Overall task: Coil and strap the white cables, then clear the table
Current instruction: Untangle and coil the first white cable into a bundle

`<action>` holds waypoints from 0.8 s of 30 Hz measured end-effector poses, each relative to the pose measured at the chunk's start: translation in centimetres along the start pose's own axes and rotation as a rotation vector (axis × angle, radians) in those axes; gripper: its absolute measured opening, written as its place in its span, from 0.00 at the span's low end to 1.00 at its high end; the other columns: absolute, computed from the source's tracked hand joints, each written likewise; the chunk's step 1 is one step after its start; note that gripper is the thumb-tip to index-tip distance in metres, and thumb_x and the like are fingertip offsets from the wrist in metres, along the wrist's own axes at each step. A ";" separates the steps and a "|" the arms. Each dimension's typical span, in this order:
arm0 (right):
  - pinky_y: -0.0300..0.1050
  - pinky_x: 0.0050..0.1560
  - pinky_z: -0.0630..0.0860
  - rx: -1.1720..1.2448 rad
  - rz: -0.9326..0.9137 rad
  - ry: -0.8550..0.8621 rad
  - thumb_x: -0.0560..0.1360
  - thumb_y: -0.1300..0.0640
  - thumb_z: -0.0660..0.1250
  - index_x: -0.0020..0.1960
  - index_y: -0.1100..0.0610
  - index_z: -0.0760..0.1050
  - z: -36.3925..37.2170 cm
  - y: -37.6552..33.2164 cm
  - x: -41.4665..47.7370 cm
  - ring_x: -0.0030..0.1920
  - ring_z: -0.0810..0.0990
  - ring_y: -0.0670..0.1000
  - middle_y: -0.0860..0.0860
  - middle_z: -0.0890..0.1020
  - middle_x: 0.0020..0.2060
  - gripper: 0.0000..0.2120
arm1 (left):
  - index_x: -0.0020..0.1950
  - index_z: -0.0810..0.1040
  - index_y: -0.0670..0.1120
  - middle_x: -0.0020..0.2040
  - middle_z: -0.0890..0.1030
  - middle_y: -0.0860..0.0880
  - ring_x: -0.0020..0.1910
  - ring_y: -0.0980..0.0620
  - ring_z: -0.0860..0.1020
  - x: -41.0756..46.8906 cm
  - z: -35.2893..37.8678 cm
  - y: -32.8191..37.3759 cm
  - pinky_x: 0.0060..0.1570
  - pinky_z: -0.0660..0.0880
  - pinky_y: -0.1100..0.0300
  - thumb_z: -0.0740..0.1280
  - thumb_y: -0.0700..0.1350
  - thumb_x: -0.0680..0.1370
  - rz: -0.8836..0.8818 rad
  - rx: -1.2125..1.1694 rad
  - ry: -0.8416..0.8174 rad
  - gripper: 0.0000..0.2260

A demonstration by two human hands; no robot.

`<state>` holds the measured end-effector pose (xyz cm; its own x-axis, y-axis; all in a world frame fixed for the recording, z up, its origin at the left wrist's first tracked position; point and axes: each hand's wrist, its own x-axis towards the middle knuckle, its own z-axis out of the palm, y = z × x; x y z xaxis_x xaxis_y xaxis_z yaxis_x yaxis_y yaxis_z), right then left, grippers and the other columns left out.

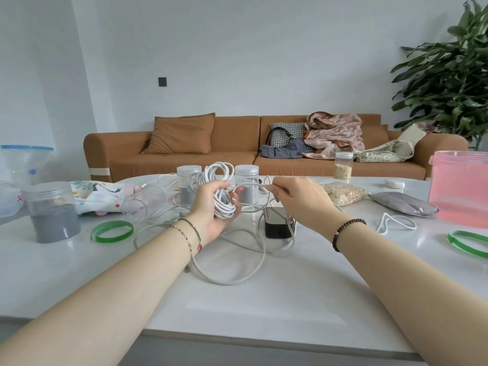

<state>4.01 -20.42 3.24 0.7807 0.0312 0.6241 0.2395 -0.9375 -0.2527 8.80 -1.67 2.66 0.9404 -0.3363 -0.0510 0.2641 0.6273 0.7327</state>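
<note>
The white table (264, 307) carries the work. Most of the white cable (232, 280) lies slack on it in wide, overlapping loops just in front of the person, with one run draped across a black box (277, 223). The wound part, a coil (220, 191), is held up above the middle of the table. It stands roughly upright, its long axis running top to bottom, with open loops at the top and the bunched end down in the palm. The left hand (211, 207) grips that lower end, fingers and thumb curled round the turns. The right hand (298, 199) pinches the free strand just beside the coil, and the strand runs about level between the hands. To wind well, I judge each new turn should match the others in size and go on under light tension, with the slack lifted off the box so it cannot snag. A green strap (112, 230) lies near, left of the loops.
</note>
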 end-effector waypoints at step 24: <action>0.45 0.32 0.66 -0.009 0.140 0.130 0.77 0.35 0.63 0.38 0.53 0.72 -0.4 1.2 0.3 0.32 0.73 0.48 0.46 0.74 0.26 0.21 | 0.43 0.66 0.47 0.29 0.66 0.51 0.26 0.56 0.66 -1.3 0.4 -0.9 0.27 0.68 0.65 0.61 0.36 0.66 -0.200 0.208 -0.483 0.10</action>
<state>4.29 -21.64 3.36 0.7244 -0.1443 0.6741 0.1283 -0.9326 -0.3374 7.23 -2.06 2.30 0.6585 -0.7485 0.0780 0.3334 0.3830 0.8615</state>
